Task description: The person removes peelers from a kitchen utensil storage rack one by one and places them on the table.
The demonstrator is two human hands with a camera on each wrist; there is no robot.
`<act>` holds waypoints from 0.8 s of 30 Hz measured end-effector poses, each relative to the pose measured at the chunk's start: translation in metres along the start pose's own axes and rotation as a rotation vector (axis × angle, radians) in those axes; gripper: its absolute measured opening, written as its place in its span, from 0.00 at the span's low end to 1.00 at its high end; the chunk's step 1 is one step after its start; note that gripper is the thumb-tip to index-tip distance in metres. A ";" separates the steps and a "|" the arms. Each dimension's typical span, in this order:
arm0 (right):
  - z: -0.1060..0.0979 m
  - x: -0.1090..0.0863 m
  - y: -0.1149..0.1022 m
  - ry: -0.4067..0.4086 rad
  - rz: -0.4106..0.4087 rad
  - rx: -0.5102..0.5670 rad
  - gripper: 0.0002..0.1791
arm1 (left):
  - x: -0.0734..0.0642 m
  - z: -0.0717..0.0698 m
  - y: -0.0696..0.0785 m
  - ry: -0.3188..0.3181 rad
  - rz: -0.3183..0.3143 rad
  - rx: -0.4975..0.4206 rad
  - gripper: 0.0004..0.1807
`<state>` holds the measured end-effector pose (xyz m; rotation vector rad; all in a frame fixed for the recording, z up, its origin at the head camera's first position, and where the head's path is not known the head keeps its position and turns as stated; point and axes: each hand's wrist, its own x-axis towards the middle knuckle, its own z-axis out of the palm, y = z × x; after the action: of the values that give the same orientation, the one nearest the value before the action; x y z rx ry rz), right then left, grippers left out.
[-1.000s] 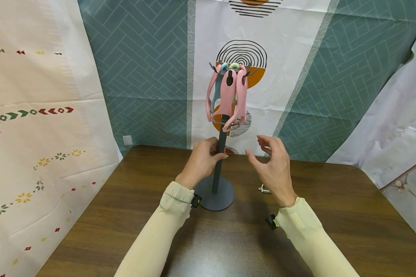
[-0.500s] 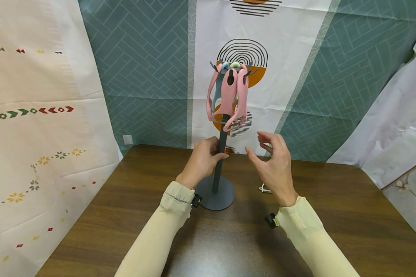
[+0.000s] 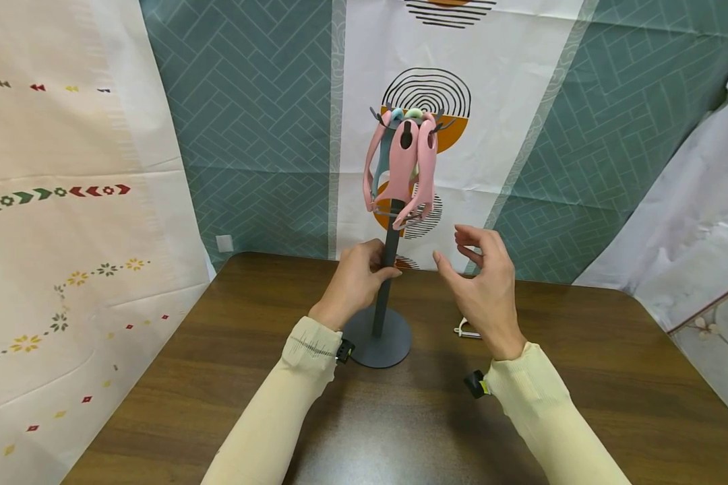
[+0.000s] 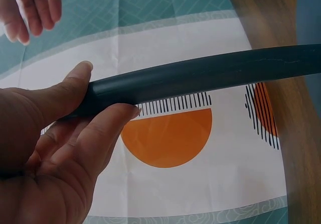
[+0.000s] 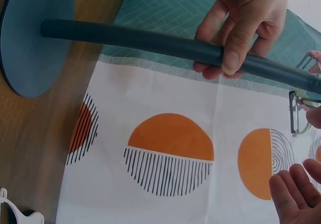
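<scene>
My left hand (image 3: pixel 353 276) grips the dark post of a utensil stand (image 3: pixel 381 310) about halfway up, thumb and fingers wrapped around it. In the left wrist view the dark post (image 4: pixel 200 76) runs out of this grip to the right. Hooks at the stand's top carry several Y-shaped peelers: pink ones (image 3: pixel 402 162) in front, with a blue one (image 3: pixel 383 162) and a green one (image 3: pixel 414 113) partly hidden behind. To the right of the post, my right hand (image 3: pixel 488 289) hovers with fingers bent loosely and apart, holding nothing. Under it, a white peeler (image 3: pixel 470 333) lies on the table, partly covered by the hand.
The stand's round base (image 3: pixel 394 347) rests on a brown wooden table (image 3: pixel 230 350). Behind the table's back edge hangs a patterned cloth (image 3: pixel 249 135) in teal and white. A cream cloth (image 3: pixel 67 236) with printed flowers covers the left side.
My right hand has risen slightly and drifted a little to the right, showing more of the white peeler's end. My left hand keeps its hold on the post, and the stand stays put.
</scene>
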<state>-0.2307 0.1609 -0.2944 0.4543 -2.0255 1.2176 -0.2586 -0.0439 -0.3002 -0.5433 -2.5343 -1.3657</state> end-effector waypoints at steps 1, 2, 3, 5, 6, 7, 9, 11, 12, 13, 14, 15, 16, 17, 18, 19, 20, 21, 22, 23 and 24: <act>0.000 0.000 -0.001 0.000 -0.004 0.000 0.26 | 0.000 0.000 0.000 -0.001 0.000 0.001 0.08; 0.000 0.000 -0.002 -0.001 -0.008 -0.001 0.26 | 0.000 0.000 0.000 -0.001 0.001 0.001 0.08; 0.001 0.000 -0.002 -0.002 -0.011 -0.001 0.26 | 0.000 0.000 0.000 -0.001 0.000 0.001 0.08; 0.002 -0.001 -0.004 -0.004 -0.019 -0.001 0.26 | 0.000 0.000 0.000 0.000 0.002 0.002 0.09; 0.002 -0.001 -0.004 -0.004 -0.023 -0.001 0.26 | 0.000 0.000 0.000 0.000 0.002 0.001 0.09; 0.002 -0.001 -0.005 -0.005 -0.027 0.002 0.26 | 0.000 0.000 0.000 0.001 0.003 0.000 0.09; 0.003 0.000 -0.006 -0.003 -0.037 0.007 0.26 | 0.000 0.000 -0.001 0.003 0.003 -0.002 0.08; 0.003 0.000 -0.008 -0.001 -0.046 0.013 0.26 | 0.000 0.000 -0.001 0.006 0.003 -0.002 0.07; 0.003 0.000 -0.008 0.000 -0.051 0.015 0.26 | 0.000 0.000 -0.001 0.006 0.003 -0.004 0.07; 0.003 0.001 -0.009 0.002 -0.054 0.018 0.26 | 0.000 0.000 -0.001 0.005 0.004 -0.004 0.07; 0.003 0.001 -0.010 0.003 -0.057 0.020 0.26 | 0.000 0.000 -0.001 0.003 0.004 -0.005 0.07; 0.003 0.001 -0.010 0.005 -0.059 0.024 0.26 | 0.000 0.000 -0.001 0.001 0.004 -0.009 0.07; 0.003 0.001 -0.011 0.006 -0.060 0.028 0.26 | 0.000 0.000 -0.001 -0.002 0.004 -0.011 0.08; 0.003 0.001 -0.011 0.008 -0.060 0.033 0.26 | 0.000 0.000 -0.001 -0.006 0.005 -0.014 0.08; 0.004 0.002 -0.012 0.009 -0.061 0.037 0.26 | 0.000 0.000 -0.001 -0.009 0.005 -0.018 0.09; 0.004 0.002 -0.013 0.010 -0.061 0.040 0.26 | 0.000 0.000 -0.001 -0.011 0.006 -0.021 0.09; 0.004 0.002 -0.013 0.011 -0.062 0.044 0.26 | 0.000 -0.001 -0.001 -0.012 0.006 -0.024 0.10; 0.004 0.002 -0.014 0.011 -0.063 0.048 0.26 | 0.000 -0.001 -0.001 -0.013 0.006 -0.026 0.10; 0.005 0.002 -0.015 0.012 -0.064 0.051 0.26 | 0.000 -0.001 -0.001 -0.012 0.007 -0.026 0.10; 0.005 0.002 -0.015 0.012 -0.067 0.053 0.26 | 0.000 -0.001 -0.001 -0.012 0.008 -0.027 0.10; 0.005 0.002 -0.016 0.013 -0.070 0.056 0.26 | 0.000 -0.001 -0.001 -0.010 0.009 -0.028 0.10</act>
<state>-0.2243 0.1485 -0.2844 0.5379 -1.9522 1.2342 -0.2593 -0.0448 -0.3004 -0.5681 -2.5206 -1.4012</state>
